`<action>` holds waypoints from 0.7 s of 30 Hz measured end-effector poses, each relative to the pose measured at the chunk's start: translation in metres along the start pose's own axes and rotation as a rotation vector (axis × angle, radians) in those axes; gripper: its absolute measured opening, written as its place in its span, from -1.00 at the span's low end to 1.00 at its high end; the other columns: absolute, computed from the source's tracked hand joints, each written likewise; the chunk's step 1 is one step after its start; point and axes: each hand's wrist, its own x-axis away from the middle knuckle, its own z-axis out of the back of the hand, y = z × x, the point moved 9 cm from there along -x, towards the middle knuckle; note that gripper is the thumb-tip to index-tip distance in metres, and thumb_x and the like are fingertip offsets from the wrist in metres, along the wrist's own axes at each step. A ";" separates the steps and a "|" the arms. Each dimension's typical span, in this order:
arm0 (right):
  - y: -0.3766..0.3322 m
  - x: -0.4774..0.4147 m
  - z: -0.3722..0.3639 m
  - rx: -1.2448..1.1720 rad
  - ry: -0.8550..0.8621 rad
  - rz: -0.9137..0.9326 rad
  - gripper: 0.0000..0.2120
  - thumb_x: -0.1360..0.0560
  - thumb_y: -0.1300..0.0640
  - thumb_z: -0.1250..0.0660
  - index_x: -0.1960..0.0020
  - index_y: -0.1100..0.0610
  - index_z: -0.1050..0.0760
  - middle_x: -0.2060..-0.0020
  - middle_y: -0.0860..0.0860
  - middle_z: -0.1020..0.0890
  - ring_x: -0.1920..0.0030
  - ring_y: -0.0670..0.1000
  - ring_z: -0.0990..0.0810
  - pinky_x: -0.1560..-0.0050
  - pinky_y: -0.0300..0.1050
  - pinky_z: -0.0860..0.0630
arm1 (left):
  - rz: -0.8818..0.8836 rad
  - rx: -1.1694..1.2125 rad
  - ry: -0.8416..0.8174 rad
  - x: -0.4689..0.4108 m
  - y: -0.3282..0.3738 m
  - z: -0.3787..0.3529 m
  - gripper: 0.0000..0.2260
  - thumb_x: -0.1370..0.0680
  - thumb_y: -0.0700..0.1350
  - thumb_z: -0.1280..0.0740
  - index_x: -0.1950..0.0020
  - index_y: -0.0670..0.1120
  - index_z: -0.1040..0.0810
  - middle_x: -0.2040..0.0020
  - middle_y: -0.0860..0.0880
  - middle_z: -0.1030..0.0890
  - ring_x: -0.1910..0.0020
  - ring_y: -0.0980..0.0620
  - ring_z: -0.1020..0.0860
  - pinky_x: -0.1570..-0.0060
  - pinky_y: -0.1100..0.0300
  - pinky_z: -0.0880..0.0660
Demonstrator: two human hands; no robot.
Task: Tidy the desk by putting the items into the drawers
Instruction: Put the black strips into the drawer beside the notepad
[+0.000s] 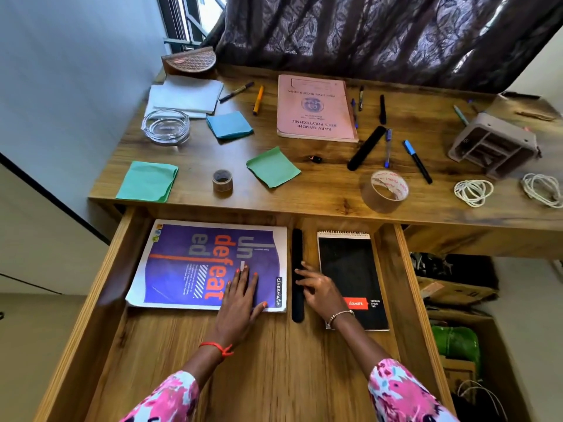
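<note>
The wide wooden drawer (189,376) is pulled out under the desk (329,184). In it lie a purple notebook (195,263), a long black case (297,248) and a black spiral pad (347,263). My left hand (240,296) rests flat on the purple notebook's right part, fingers spread. My right hand (316,289) sits between the black case and the spiral pad, fingertips touching the case, gripping nothing. On the desk lie a pink record book (315,108), several pens (417,161), paper squares (272,167) and two tape rolls (385,190).
A glass ashtray (166,126), white papers (185,95) and a brown box (190,60) sit at the desk's left back. A grey organiser (493,146) and white cables (473,191) lie at the right. A dark curtain (365,35) hangs behind. Shelves with clutter (454,293) stand right of the drawer.
</note>
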 end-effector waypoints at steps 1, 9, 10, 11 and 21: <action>-0.001 -0.001 0.001 0.000 0.001 0.005 -0.75 -0.45 0.38 -0.28 -0.10 0.27 -0.58 -0.28 0.08 -0.51 -0.41 -0.05 -0.31 -0.42 -0.16 -0.28 | 0.021 -0.029 -0.039 0.000 -0.004 -0.003 -0.28 -0.55 0.28 0.27 -0.46 -0.18 -0.20 -0.43 -0.21 -0.25 -0.46 -0.14 -0.18 -0.39 0.25 0.27; -0.033 -0.014 0.055 -0.090 0.218 0.165 -0.83 -0.37 0.40 -0.29 0.12 0.30 -0.63 -0.03 0.20 -0.65 -0.20 0.06 -0.55 -0.23 -0.15 -0.46 | -0.088 -0.115 0.141 -0.008 0.007 0.013 -0.44 -0.59 0.22 0.19 -0.52 -0.03 0.09 -0.54 -0.09 0.12 -0.52 -0.02 0.10 -0.43 0.14 0.17; -0.040 -0.018 0.068 -0.085 0.254 0.196 -0.83 -0.34 0.42 -0.30 0.13 0.31 -0.63 0.01 0.22 -0.66 -0.15 0.09 -0.58 -0.23 -0.21 -0.43 | -0.123 -0.132 0.199 -0.014 0.014 0.023 -0.43 -0.59 0.22 0.18 -0.52 -0.04 0.12 -0.54 -0.06 0.19 -0.52 -0.02 0.13 -0.43 0.13 0.18; -0.046 -0.022 0.083 -0.078 0.291 0.219 -0.83 -0.33 0.42 -0.31 0.13 0.31 -0.62 0.03 0.22 -0.66 -0.12 0.10 -0.60 -0.26 -0.25 -0.37 | -0.156 -0.155 0.250 -0.021 0.021 0.034 -0.43 -0.59 0.22 0.18 -0.52 -0.04 0.14 -0.54 -0.04 0.22 -0.52 -0.02 0.18 -0.43 0.11 0.17; -0.026 -0.109 0.214 0.196 0.622 -0.172 -0.79 -0.53 0.19 -0.24 -0.09 0.25 -0.55 -0.06 0.15 -0.60 -0.15 0.12 -0.49 -0.17 -0.10 -0.38 | -0.442 -0.329 0.257 -0.114 0.099 0.118 -0.41 -0.49 0.12 -0.03 -0.46 -0.15 -0.20 -0.47 -0.15 -0.27 -0.48 -0.10 -0.17 -0.43 0.08 0.04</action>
